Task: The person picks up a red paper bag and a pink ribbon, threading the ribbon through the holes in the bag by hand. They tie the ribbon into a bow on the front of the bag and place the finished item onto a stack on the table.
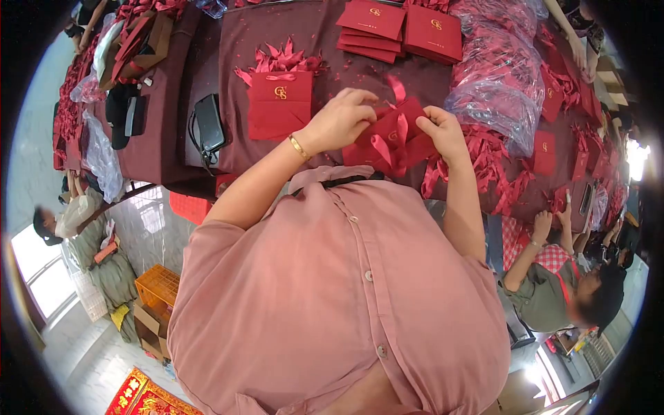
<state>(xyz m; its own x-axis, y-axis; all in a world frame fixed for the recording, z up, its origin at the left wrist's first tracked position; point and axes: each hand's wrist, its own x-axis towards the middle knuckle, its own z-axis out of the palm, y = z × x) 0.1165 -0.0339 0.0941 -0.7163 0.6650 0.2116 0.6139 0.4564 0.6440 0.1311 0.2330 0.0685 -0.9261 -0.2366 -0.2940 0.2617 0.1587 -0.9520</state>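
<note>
My right hand (444,133) grips the upper right edge of a small red paper gift bag (419,149), thumb on the near side. A glossy red ribbon (382,148) loops across the bag's front, and another bit of ribbon (395,88) sticks up behind it. At the bag's left edge is my left hand (344,119), wearing a gold bracelet. Its fingers are curled together, and what they pinch is hidden. Beside my left wrist lies another red gift bag (280,104) with a gold logo and ribbons spilling from its top.
Stacked flat red bags (371,31) lie ahead on the dark red tablecloth (242,41). Plastic-wrapped red bundles (494,76) and loose ribbons (487,149) sit to the right. A black pouch (209,123) is at left. One person (553,283) works at right, another (90,228) at left.
</note>
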